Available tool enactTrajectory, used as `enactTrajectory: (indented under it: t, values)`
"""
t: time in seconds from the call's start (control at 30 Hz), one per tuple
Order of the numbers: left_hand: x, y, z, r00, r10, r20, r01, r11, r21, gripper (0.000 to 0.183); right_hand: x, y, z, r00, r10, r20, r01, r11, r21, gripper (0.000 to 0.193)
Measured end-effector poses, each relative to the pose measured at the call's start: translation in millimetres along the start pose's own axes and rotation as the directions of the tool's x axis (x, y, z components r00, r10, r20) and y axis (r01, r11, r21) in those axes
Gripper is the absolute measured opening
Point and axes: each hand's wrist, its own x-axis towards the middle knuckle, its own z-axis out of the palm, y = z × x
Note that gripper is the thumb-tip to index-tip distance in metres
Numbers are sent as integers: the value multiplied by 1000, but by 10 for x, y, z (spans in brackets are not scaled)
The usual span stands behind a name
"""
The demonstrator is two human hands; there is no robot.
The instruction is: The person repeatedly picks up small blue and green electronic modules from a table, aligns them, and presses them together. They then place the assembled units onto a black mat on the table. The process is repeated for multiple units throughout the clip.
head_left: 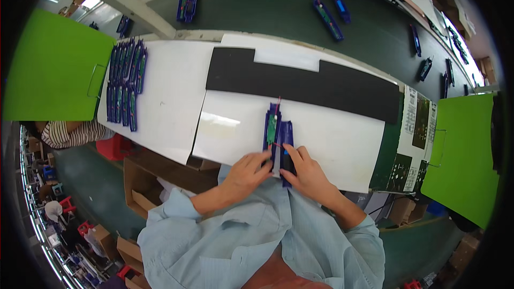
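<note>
Two narrow dark-blue pieces, centre of frame, side by side on the white desk (342,155), running lengthwise toward the wearer.

Handling, my read: both look light and stiff, thin plastic by the look of it, smooth enough to slide on the glossy top. Fragile part is the green circuit board (272,127) and the thin red wire (279,100) sticking up at its far end; wouldn't pull on either. Best hold: long side walls of the board casing (265,123), thumb against fingers, off the components. Same for the blue shell (287,131) on the right: grip by its long edges.

Looks: board casing is a long open trough, board showing in the upper part, a reddish lead near its lower end. Shell is slim, plain blue up top, darker lower down; near end reaches over the desk's front edge. Can't make out whether the two touch.

Hands: left hand (246,174) part curled, fingertips at the board casing's near end; blurred, can't tell if it's pinching. Right hand (308,172) part open, thumb and index apart, both on the shell's lower half; firmness of grip can't be told.
</note>
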Motion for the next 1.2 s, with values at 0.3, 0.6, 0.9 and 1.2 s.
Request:
enactTrajectory:
  t: [0.3, 0.6, 0.9, 1.2]
  values:
    - [1802, -747, -735, 958, 154, -242, -120, 982, 149, 18, 1790, -54, -1613, 996, -74, 50, 68, 992, 109, 64]
    - [3364, -1560, -128, 901, 161, -404, -44, 958, 285, 35, 3205, 1108, -2454, 460, -414, -786, -6, 883, -469, 56]
    - [4100, -1223, 618, 936, 123, -329, -18, 952, 305, 49, 3216, 1697, -2583, 706, -376, -600, 71, 881, -469, 34]
    - [3033, -858, 182, 898, 331, -290, -329, 943, 56, 18, 1955, 890, -1835, 785, -214, -581, 253, 967, -14, 22]
